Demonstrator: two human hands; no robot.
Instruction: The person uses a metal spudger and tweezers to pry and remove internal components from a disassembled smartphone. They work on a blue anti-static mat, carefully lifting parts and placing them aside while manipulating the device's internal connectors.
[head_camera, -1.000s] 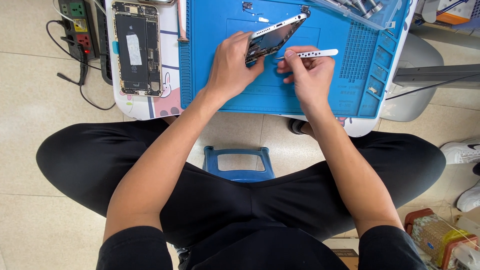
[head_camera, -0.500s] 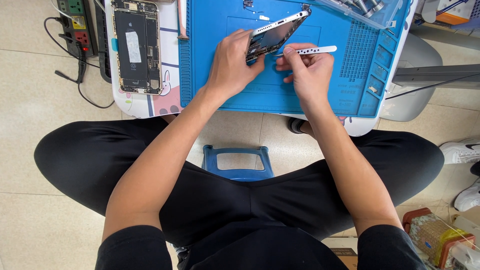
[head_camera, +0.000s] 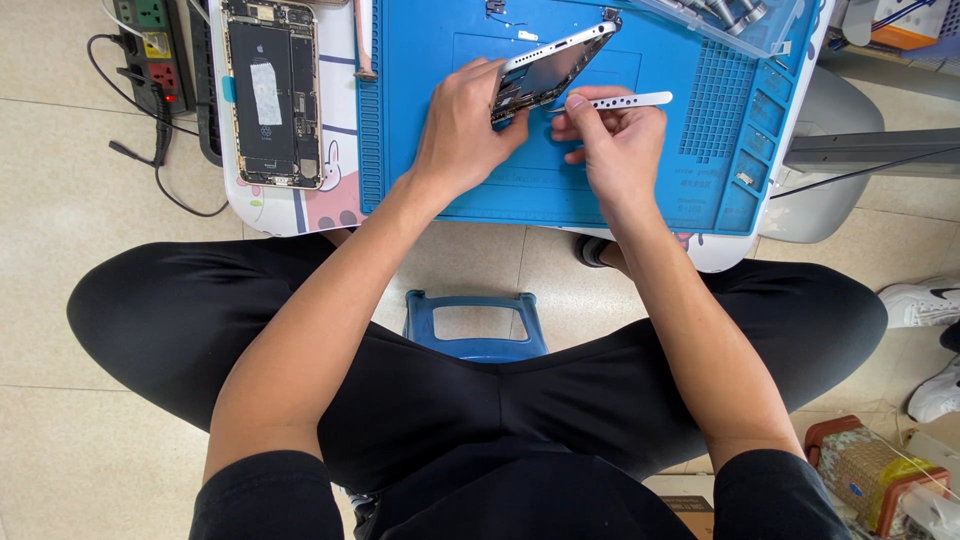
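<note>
My left hand (head_camera: 465, 125) grips a phone screen assembly (head_camera: 553, 62) by its lower end and holds it tilted on edge above the blue work mat (head_camera: 600, 190). My right hand (head_camera: 612, 140) pinches white tweezers (head_camera: 615, 101) whose tip points at the lower end of that screen, close to my left thumb. An opened phone body (head_camera: 271, 92) with its battery and boards showing lies flat on the small white table (head_camera: 300, 212), left of the mat.
A power strip (head_camera: 150, 45) with black cables lies on the tiled floor at the far left. A clear tray of tools (head_camera: 735, 20) sits at the mat's top right. A blue plastic stool (head_camera: 475, 325) shows between my legs. White shoes (head_camera: 925, 300) stand at right.
Both hands and the screen keep nearly the same pose. The tweezers' tip has edged slightly closer to the screen's lower end.
</note>
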